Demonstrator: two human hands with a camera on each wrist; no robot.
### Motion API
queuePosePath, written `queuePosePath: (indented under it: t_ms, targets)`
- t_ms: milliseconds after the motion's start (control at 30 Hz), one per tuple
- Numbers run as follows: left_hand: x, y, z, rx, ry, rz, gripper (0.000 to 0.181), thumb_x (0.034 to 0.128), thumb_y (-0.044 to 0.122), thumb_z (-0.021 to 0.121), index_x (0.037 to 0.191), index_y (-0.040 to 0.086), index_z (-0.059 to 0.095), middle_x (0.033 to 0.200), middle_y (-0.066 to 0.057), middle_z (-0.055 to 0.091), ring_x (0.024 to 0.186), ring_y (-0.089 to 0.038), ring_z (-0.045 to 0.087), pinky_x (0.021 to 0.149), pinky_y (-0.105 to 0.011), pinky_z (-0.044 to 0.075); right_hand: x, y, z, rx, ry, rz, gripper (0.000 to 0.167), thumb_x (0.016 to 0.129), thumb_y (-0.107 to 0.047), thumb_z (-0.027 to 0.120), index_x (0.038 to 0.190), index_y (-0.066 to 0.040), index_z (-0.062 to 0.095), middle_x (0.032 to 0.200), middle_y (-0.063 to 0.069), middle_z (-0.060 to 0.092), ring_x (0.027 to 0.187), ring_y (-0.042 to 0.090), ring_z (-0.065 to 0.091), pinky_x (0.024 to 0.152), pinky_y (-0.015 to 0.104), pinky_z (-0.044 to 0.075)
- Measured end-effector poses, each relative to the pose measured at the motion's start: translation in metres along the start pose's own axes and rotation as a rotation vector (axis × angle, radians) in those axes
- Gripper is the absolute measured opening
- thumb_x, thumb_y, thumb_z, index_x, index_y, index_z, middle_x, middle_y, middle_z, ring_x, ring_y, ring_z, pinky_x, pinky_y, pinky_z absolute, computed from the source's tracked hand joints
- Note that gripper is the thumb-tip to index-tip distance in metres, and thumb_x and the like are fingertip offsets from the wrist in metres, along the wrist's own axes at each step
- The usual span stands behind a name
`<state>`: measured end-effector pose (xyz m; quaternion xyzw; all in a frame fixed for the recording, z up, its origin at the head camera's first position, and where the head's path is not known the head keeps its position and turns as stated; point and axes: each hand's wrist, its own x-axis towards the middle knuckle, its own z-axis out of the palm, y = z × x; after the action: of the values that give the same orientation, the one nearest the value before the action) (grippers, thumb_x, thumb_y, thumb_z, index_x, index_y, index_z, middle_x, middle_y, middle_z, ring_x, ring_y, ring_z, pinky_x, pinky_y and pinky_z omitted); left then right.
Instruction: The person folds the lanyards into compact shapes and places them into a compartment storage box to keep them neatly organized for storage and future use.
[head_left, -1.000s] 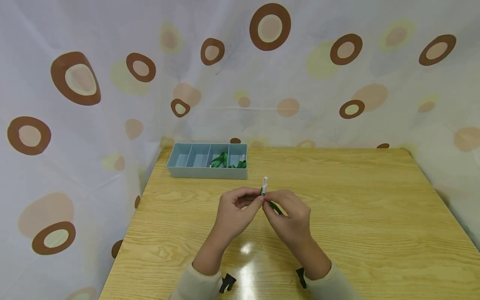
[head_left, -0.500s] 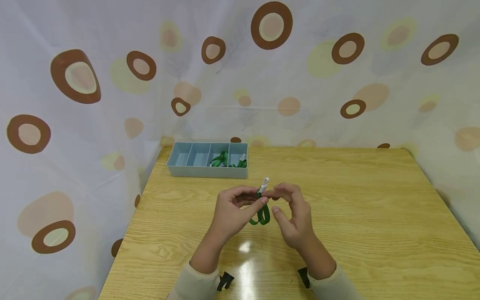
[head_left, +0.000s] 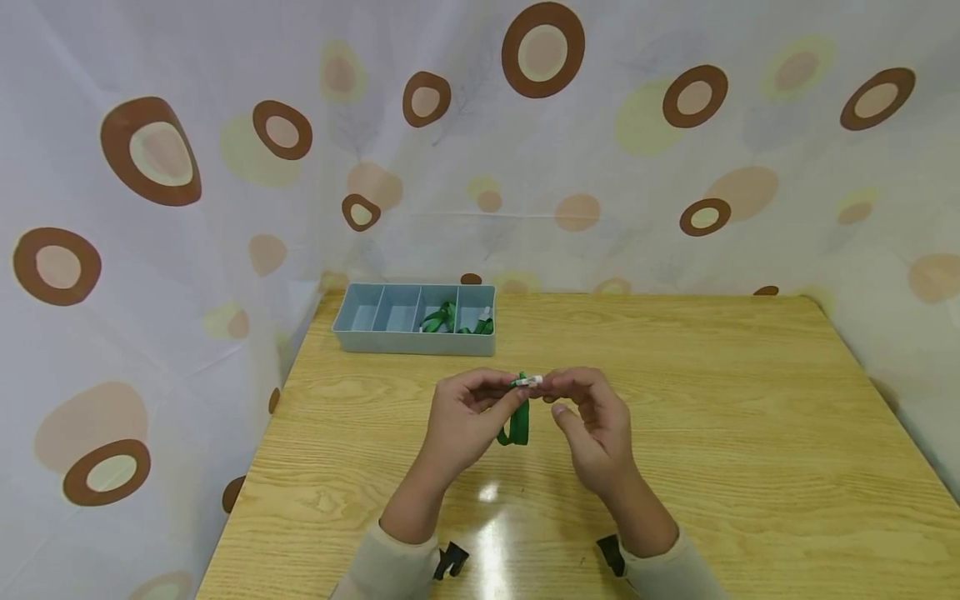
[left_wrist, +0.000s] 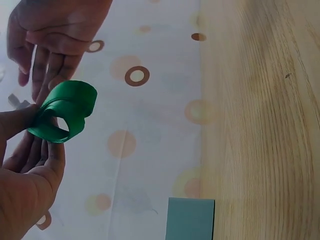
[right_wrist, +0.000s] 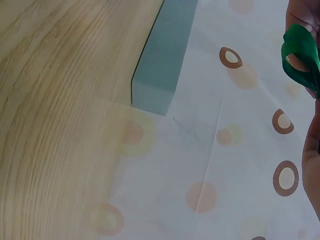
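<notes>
A coiled green ribbon lanyard (head_left: 519, 425) with a white plastic clip (head_left: 529, 381) is up in front of me, above the table. My left hand (head_left: 467, 423) pinches it between thumb and fingers; the loops hang below and the clip points to the right. Beside the clip's tip is my right hand (head_left: 600, 429), its fingers bent loosely and its thumb apart from them. Those fingertips seem to touch the clip. In the left wrist view the green loops (left_wrist: 75, 102) show their round opening. The right wrist view catches only part of the ribbon (right_wrist: 298, 45) and hands.
A blue-grey tray (head_left: 416, 343) with several compartments stands at the back left of the wooden table (head_left: 712, 417). Its two right compartments hold more green ribbon (head_left: 441, 317) with white pieces. A patterned curtain (head_left: 600, 167) hangs behind and at the sides.
My right hand has let go of the ribbon and its thumb has come away. The clip has tipped from upright to pointing right. My left hand keeps its pinch.
</notes>
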<state>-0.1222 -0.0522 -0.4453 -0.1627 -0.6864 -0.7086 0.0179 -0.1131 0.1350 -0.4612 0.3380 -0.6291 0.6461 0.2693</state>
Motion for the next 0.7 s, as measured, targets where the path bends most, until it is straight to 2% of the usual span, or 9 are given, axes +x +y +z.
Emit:
queuePosePath:
  t_ms: [100, 200, 367, 500, 600, 700]
  targets:
    - [0.001, -0.001, 0.0, -0.05, 0.018, 0.002, 0.014, 0.0965, 0.005, 0.078, 0.108, -0.003, 0.078, 0.109, -0.022, 0.078, 0.094, -0.013, 0.077, 0.086, -0.029, 0.065, -0.001, 0.001, 0.0, -0.04, 0.005, 0.005, 0.025, 0.085, 0.029, 0.054, 0.106, 0.016, 0.06, 0.105, 0.017, 0.066, 0.096, 0.016, 0.068, 0.087, 0.022, 0.059]
    - [0.002, -0.001, 0.0, -0.101, 0.053, -0.001, 0.014, 0.0974, 0.004, 0.077, 0.108, -0.005, 0.077, 0.11, -0.022, 0.078, 0.094, -0.013, 0.078, 0.085, -0.029, 0.065, -0.005, 0.002, 0.001, -0.14, -0.019, 0.014, 0.021, 0.083, 0.02, 0.068, 0.1, 0.006, 0.067, 0.102, 0.017, 0.064, 0.091, 0.017, 0.062, 0.082, 0.022, 0.054]
    - [0.004, -0.002, -0.002, -0.184, 0.102, -0.014, 0.016, 0.0981, 0.003, 0.075, 0.109, -0.01, 0.075, 0.109, -0.019, 0.078, 0.095, -0.013, 0.078, 0.085, -0.027, 0.065, -0.017, 0.003, 0.002, -0.247, -0.14, 0.107, 0.028, 0.077, 0.007, 0.084, 0.097, -0.011, 0.076, 0.115, 0.016, 0.063, 0.105, 0.022, 0.06, 0.085, 0.024, 0.051]
    - [0.006, 0.0, -0.003, -0.225, 0.119, -0.019, 0.018, 0.0981, 0.002, 0.075, 0.109, -0.013, 0.074, 0.108, -0.017, 0.078, 0.094, -0.014, 0.078, 0.085, -0.026, 0.064, -0.02, 0.004, 0.006, -0.247, -0.207, 0.175, 0.035, 0.075, 0.006, 0.09, 0.102, -0.012, 0.078, 0.123, 0.014, 0.061, 0.109, 0.022, 0.059, 0.086, 0.027, 0.054]
    - [0.006, 0.001, -0.003, -0.238, 0.132, -0.024, 0.018, 0.0976, 0.001, 0.075, 0.109, -0.013, 0.073, 0.109, -0.02, 0.078, 0.093, -0.014, 0.077, 0.083, -0.026, 0.064, -0.021, 0.004, 0.009, -0.284, -0.203, 0.214, 0.039, 0.076, 0.001, 0.093, 0.108, -0.012, 0.075, 0.122, 0.01, 0.062, 0.104, 0.02, 0.059, 0.082, 0.029, 0.055]
    - [0.006, 0.002, -0.002, -0.25, 0.15, -0.026, 0.019, 0.0972, -0.001, 0.075, 0.11, -0.014, 0.072, 0.108, -0.016, 0.079, 0.093, -0.014, 0.077, 0.082, -0.025, 0.064, -0.021, 0.004, 0.011, -0.319, -0.18, 0.249, 0.041, 0.076, -0.003, 0.094, 0.111, -0.012, 0.073, 0.12, 0.008, 0.063, 0.102, 0.02, 0.059, 0.079, 0.032, 0.055]
